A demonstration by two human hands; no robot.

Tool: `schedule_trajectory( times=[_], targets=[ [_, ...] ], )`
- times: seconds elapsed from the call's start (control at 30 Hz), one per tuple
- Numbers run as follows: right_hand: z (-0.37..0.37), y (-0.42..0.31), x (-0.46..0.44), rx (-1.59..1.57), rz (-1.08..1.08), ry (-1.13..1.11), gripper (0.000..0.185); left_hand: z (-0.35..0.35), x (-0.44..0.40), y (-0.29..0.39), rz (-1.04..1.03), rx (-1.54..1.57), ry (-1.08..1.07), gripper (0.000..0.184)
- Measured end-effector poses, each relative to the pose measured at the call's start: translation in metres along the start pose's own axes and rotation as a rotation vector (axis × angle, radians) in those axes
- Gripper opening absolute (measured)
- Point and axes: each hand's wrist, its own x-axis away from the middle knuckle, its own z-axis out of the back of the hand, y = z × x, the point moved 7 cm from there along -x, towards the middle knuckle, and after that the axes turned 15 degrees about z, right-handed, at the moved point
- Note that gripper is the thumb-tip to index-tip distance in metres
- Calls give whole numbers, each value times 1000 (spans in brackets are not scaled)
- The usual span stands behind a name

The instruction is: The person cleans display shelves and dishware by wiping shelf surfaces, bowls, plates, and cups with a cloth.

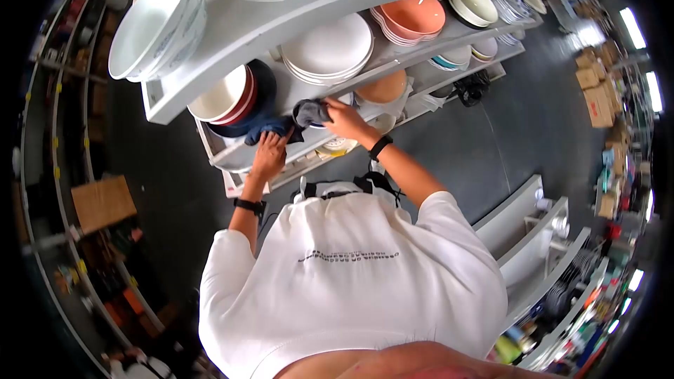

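My left hand [269, 157] has its fingers closed on a dark blue cloth [264, 128] at the edge of the middle shelf. Close by on the right, my right hand [345, 122] grips a dark grey cloth [309, 112]. The two cloths lie near each other, and their border is hard to make out. Behind my left hand, white bowls with red outsides [223, 98] rest tilted by a large dark blue dish [264, 91]. Stacked white bowls [328, 45] stand just beyond my right hand.
Above hangs the upper shelf edge [281, 21], with tilted white bowls [156, 24]. Coral bowls [413, 17] and cream bowls [474, 8] sit farther right. A black plastic bag [472, 88] is at the lower shelf's end. Another person [140, 366] shows at the bottom left.
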Motion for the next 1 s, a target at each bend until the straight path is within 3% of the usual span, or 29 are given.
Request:
schedule_trajectory(
  times=[0.03,0.1,0.17,0.23,0.3,0.37,0.43,0.5,0.57,0.6,0.7,0.77,0.83,0.9,1.0],
  targets=[
    [14,10,9,-12,0,1,32,-6,-6,8,48,-9,-69,66],
    [38,35,33,-84,-154,-80,30,5,-20,33,23,56,127,68],
    [73,53,58,-175,-361,-44,33,-4,-36,57,92,72,81,68],
    [108,79,84,-230,-317,186,52,-25,-54,88,84,49,-54,65],
    [116,130,134,-733,-719,302,62,-47,-72,124,14,8,-21,65],
    [141,167,179,-746,-880,536,70,-63,-94,156,-2,39,-18,66],
    [190,146,181,-731,-1114,583,74,-75,-121,189,-15,81,3,67],
    [230,134,150,-586,-736,523,68,-80,-149,215,-1,113,50,70],
    [221,157,152,-432,-683,292,59,-81,-173,234,0,106,90,70],
    [230,134,126,-208,-482,280,52,-79,-181,238,18,110,156,69],
    [188,116,97,371,-71,-85,33,-79,-186,235,37,69,227,69],
    [155,109,87,563,11,-322,33,-87,-179,224,78,88,47,70],
    [144,110,83,621,45,-315,31,-77,-164,215,109,155,-31,74],
    [145,128,81,730,-90,-344,26,-57,-142,206,181,402,-56,80],
    [181,172,93,881,-114,-327,21,-32,-115,184,296,379,-103,83]
  ],
)
